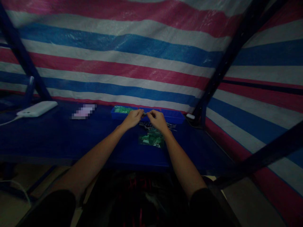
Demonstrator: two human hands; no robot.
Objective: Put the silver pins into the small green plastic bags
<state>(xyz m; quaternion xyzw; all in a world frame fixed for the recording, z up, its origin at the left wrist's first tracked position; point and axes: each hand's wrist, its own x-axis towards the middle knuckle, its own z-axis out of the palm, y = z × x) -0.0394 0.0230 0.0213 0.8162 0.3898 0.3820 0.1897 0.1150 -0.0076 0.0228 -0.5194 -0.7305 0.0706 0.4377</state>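
My left hand [133, 118] and my right hand [158, 121] meet over the blue table [59, 138], fingers pinched together around a small dark part that I cannot make out. Just below my right hand lies a pile of small green pieces [152, 139]. Small dark metal parts [146, 125] lie between the hands and that pile. Behind the hands stands a shallow blue tray [175, 117] with more green pieces [121, 109] at its left end.
A white power bank [37, 108] with a cable lies at the far left of the table. A small pinkish object [84, 111] sits left of the tray. A striped tarpaulin [132, 60] hangs behind, with dark blue frame bars [219, 67] at the right.
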